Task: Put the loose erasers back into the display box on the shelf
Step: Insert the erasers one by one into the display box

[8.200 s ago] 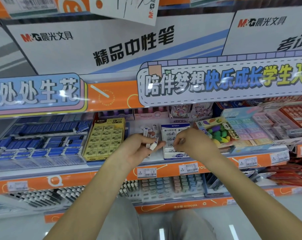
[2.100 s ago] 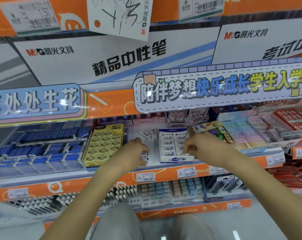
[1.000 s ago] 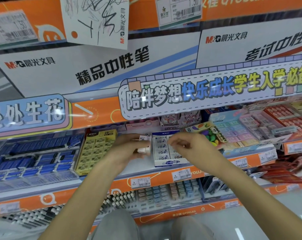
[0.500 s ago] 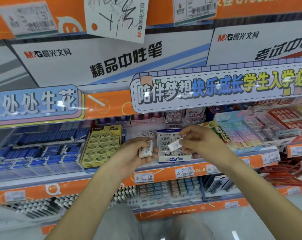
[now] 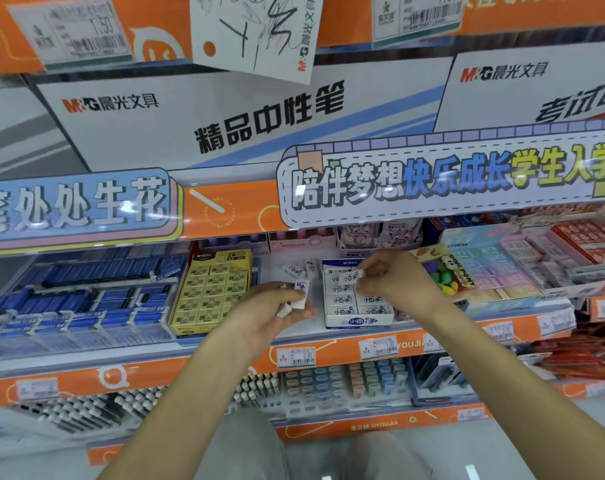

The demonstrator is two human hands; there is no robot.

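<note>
A white and blue display box (image 5: pixel 358 321) of erasers stands on the middle shelf, its rows nearly full. My right hand (image 5: pixel 398 282) pinches one small white eraser (image 5: pixel 357 274) over the box's back row. My left hand (image 5: pixel 263 315) hovers just left of the box, closed on a few white erasers (image 5: pixel 295 299). Two loose erasers (image 5: pixel 301 269) lie on the white shelf behind my left hand, left of the box.
A yellow box of 2B erasers (image 5: pixel 212 292) stands left of the display box, and blue packs (image 5: pixel 79 299) fill the far left. Coloured erasers (image 5: pixel 446 277) and pastel boxes (image 5: pixel 495 271) sit to the right. An orange shelf edge with price tags (image 5: pixel 377 346) runs below.
My right hand has carried its eraser from in front of the box to above the box's back row. My left hand keeps its erasers and has shifted slightly.
</note>
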